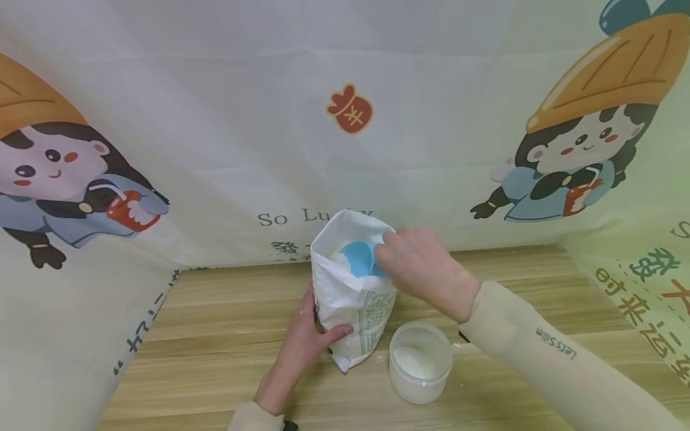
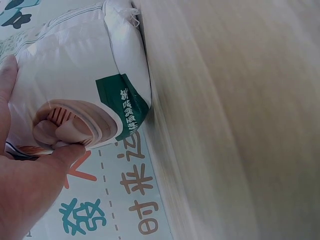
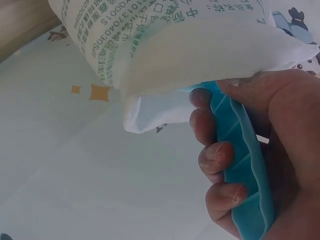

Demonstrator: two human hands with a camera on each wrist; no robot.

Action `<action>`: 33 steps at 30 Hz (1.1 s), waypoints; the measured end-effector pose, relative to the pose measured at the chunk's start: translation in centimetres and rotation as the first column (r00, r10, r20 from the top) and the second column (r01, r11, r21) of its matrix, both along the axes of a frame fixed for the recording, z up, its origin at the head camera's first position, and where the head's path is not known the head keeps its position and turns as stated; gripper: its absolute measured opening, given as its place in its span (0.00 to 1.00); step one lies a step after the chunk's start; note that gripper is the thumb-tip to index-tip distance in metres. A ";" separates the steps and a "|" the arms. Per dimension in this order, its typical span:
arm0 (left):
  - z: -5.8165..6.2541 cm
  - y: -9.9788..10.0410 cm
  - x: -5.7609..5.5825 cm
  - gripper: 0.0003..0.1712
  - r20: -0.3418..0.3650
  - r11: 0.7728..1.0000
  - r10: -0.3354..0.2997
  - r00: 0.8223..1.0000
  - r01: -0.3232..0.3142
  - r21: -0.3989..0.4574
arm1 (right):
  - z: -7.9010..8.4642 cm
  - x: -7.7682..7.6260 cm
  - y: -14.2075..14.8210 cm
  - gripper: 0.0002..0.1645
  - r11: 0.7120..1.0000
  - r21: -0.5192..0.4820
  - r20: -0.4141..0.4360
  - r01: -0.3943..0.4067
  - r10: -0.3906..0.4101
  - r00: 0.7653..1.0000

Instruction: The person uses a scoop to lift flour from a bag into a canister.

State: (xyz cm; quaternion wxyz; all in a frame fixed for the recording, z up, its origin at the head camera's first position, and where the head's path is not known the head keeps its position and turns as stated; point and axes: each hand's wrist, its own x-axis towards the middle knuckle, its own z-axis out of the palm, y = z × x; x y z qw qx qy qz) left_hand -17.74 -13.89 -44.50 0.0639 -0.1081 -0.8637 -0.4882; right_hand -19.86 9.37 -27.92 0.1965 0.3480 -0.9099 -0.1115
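Note:
A white flour bag [image 1: 342, 299] stands on the table with its top open and white powder showing just inside. My left hand [image 1: 303, 335] grips the bag's left side, thumb across its front. In the left wrist view, a picture of buns and a green label [image 2: 120, 102] show on the bag. My right hand [image 1: 426, 269] holds a blue scoop [image 1: 358, 257], whose bowl is in the bag's mouth. The right wrist view shows fingers curled round the scoop's ribbed handle [image 3: 247, 175]; the bag hides the bowl there. White powder dusts those fingertips.
Right of the bag, close under my right forearm, stands a clear round tub [image 1: 419, 389] with white powder inside. A few white specks lie around it on the wood-grain table [image 1: 215, 347]. A printed cloth backdrop [image 1: 259, 120] rises behind and at both sides.

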 end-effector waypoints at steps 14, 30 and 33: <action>0.0 0.1 0.0 0.63 -0.004 1.000 -0.005 1.000 0.005 0.010 | -1.1 -0.8 0.6 0.17 0.996 -0.092 0.074 -0.021 0.027 0.997; -0.1 0.1 0.2 0.64 0.002 1.000 0.007 1.000 -0.007 0.016 | -2.1 -1.3 2.5 0.13 0.965 -0.262 0.227 -0.012 0.074 0.971; 0.0 0.1 0.2 0.64 -0.001 1.000 0.004 1.000 -0.004 0.015 | -2.3 -1.4 2.9 0.14 0.962 -0.275 0.261 -0.007 0.081 0.962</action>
